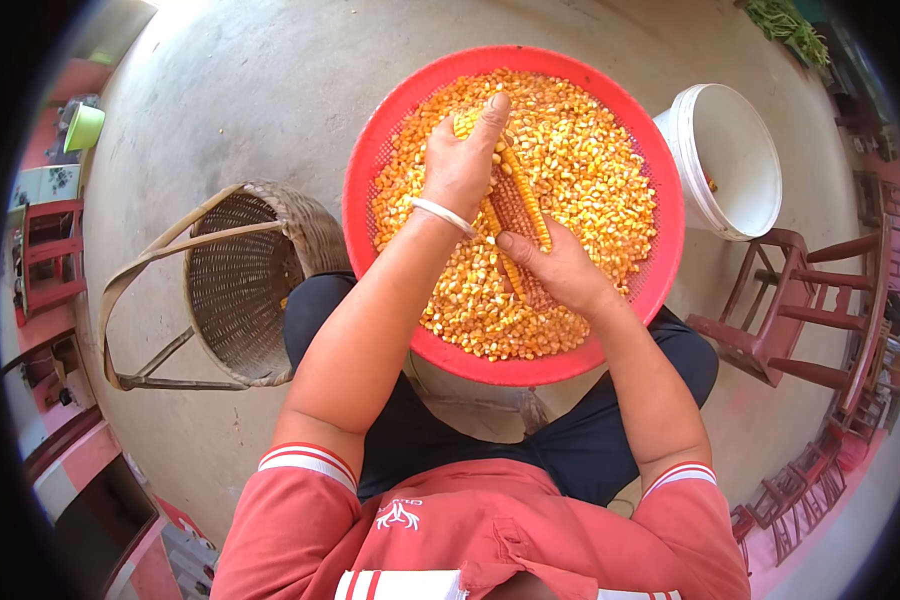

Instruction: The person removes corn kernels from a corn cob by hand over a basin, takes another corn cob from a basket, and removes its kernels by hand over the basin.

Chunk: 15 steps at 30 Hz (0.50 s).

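Note:
My right hand (pixel 559 266) grips the lower end of a partly shelled corn cob (pixel 516 206). Bare reddish cob shows along its middle, with rows of yellow kernels left on both sides. My left hand (pixel 457 169), a pale bangle (pixel 442 214) at its wrist, is closed at the upper end, thumb pointing away from me. Yellow corn (pixel 466 122) shows between its thumb and fingers; whether this is a second ear or part of the same one, I cannot tell. Beneath both hands, loose corn kernels (pixel 585 172) fill much of a red perforated plastic basin (pixel 664 262).
Left of my knee, a woven basket (pixel 244 285) with a wooden handle lies tipped on the concrete floor (pixel 270 97). To the right are a tilted white bucket (pixel 739 161) and a reddish wooden chair (pixel 787 307). A green container (pixel 84 127) stands far left; green leaves (pixel 787 30) lie upper right.

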Available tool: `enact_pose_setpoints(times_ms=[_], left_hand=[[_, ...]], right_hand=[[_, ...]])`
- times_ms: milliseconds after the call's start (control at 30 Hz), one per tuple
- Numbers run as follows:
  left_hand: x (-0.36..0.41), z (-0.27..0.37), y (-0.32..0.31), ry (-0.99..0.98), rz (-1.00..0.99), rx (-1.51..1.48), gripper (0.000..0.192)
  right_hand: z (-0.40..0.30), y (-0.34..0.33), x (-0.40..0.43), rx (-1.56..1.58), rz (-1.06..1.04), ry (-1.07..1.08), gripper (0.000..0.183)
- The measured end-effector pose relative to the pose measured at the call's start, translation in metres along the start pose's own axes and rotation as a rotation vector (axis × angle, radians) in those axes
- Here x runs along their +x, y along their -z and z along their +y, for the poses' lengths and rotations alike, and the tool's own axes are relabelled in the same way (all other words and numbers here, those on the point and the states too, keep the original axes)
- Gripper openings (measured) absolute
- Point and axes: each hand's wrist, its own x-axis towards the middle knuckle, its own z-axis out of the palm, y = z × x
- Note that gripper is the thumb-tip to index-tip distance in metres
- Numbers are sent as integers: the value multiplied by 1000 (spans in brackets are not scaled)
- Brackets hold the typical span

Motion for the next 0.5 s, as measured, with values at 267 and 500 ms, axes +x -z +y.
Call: enact_pose_setpoints(times_ms=[267, 500], left_hand=[[-9, 3, 2, -13, -197, 39, 46], [-14, -1, -2, -89, -271, 107, 41]], right_hand=[[0, 8, -11, 73, -8, 5, 46], [3, 17, -15, 275, -93, -167, 46]])
